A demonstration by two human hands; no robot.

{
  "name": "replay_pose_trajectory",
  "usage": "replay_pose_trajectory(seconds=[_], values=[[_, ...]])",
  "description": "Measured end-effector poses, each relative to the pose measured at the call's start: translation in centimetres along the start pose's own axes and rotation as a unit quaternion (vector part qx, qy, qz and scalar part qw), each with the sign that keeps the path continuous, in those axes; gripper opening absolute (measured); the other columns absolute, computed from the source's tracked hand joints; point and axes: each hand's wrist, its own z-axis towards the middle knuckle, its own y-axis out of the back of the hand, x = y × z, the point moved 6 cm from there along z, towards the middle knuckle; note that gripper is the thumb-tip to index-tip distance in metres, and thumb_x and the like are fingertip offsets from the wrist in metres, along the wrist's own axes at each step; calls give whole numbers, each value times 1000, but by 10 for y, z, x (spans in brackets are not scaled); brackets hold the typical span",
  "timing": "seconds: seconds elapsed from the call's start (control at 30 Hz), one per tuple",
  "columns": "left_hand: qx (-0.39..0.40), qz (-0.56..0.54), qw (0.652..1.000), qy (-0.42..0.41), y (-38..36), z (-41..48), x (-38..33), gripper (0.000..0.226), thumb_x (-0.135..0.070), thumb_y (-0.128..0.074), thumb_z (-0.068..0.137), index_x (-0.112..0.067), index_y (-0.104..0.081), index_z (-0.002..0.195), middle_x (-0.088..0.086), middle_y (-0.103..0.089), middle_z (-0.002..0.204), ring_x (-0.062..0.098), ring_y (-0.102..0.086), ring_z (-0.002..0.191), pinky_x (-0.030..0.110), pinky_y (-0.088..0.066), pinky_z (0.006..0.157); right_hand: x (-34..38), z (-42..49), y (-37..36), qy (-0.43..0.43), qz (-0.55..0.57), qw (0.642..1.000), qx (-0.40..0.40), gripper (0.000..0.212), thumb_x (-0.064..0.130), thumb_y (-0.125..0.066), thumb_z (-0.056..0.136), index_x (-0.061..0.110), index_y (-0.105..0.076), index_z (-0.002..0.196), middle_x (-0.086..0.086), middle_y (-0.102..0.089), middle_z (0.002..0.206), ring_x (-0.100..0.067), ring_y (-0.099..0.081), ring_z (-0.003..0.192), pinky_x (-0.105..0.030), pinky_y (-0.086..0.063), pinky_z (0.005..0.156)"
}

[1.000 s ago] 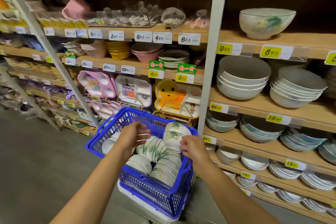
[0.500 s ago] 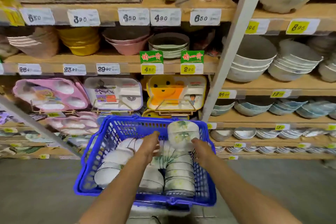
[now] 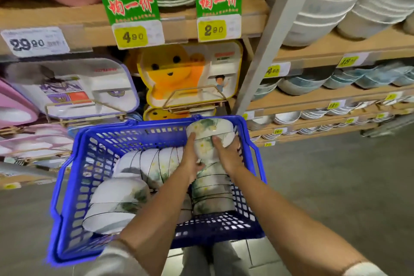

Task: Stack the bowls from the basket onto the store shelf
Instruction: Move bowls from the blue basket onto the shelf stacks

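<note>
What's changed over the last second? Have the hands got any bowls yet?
The left hand, open over the blue plastic basket a second ago, moved right and now grips the short stack of white flower-patterned bowls, opposite the right hand, which was already at it. The other rows of bowls in the basket lie as before.

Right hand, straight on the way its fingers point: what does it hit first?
Right hand grips the bowl; pushing on, they would likely meet the basket far wall, unless they're above its rim; depth is unclear.
</note>
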Motion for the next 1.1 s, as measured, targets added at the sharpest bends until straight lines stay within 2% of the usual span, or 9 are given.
replay_pose_trajectory(seconds=[0.07, 0.13, 0.3, 0.43, 0.53, 0.6, 0.73, 0.93, 1.1], values=[[-15, -30, 999, -5, -1, 9, 5, 50, -65, -43, 89, -30, -57, 120, 1, -65, 115, 17, -61, 103, 45, -44, 101, -4, 2, -2, 28, 23, 999, -35, 84, 41, -64, 90, 19, -12, 153, -2, -31, 153, -17, -33, 137, -22, -24, 108], [-26, -50, 998, -19, -5, 15, 6, 51, -66, -40, 90, -29, -60, 119, 1, -68, 115, 15, -63, 98, 37, -49, 87, -9, 5, -4, 42, 50, 997, -48, 81, 34, -66, 90, 17, -15, 151, -3, -36, 149, -15, -39, 132, -28, -32, 111], [-26, -62, 997, -38, -12, 17, 9, 58, -62, -37, 94, -22, -58, 130, 4, -69, 119, 15, -68, 98, 29, -54, 73, -13, 8, -3, 29, 71, 996, -43, 78, 35, -65, 90, 17, -18, 150, -2, -42, 145, -10, -43, 122, -24, -37, 103], [-52, -30, 998, -33, -8, 9, 9, 61, -58, -49, 91, -18, -48, 137, 10, -63, 126, 26, -63, 111, 47, -50, 98, -18, 1, -2, -26, 86, 995, -46, 80, 47, -62, 89, 25, -16, 151, -1, -41, 146, -16, -43, 125, -24, -30, 96], [-51, -1, 999, 2, -8, -4, 14, 77, -66, -50, 86, -20, -36, 147, 8, -51, 142, 28, -54, 124, 50, -43, 105, -20, -6, 3, -64, 62, 995, -49, 84, 53, -60, 88, 25, -14, 152, -4, -41, 146, -26, -40, 133, -27, -28, 94], [-51, 14, 998, 16, -6, -11, 17, 85, -70, -49, 83, -21, -29, 150, 7, -44, 148, 29, -49, 129, 51, -40, 108, -19, -11, 5, -78, 57, 994, -46, 86, 54, -61, 86, 24, -15, 152, -6, -42, 147, -27, -41, 133, -31, -32, 101], [-58, 36, 998, 20, -3, -20, 15, 81, -69, -48, 83, -18, -37, 145, 8, -57, 134, 28, -59, 115, 48, -47, 100, -16, -22, 7, -93, 81, 991, -53, 86, 51, -66, 84, 18, -20, 150, -7, -45, 145, -27, -43, 131, -40, -35, 109], [-75, 55, 995, 24, -1, -37, 12, 75, -64, -48, 86, -14, -41, 142, 12, -58, 131, 32, -59, 114, 47, -48, 100, -14, -39, 12, -101, 85, 990, -56, 90, 55, -66, 82, 18, -20, 150, -6, -44, 146, -28, -43, 132, -41, -34, 111], [-76, 17, 997, -11, 2, -63, -1, 65, -52, -49, 90, -10, -42, 139, 16, -61, 123, 34, -64, 103, 50, -57, 83, 3, -63, 21, -83, 107, 991, -4, 89, 55, -72, 76, 22, -23, 143, -6, -50, 134, -23, -52, 113, -39, -45, 99]])
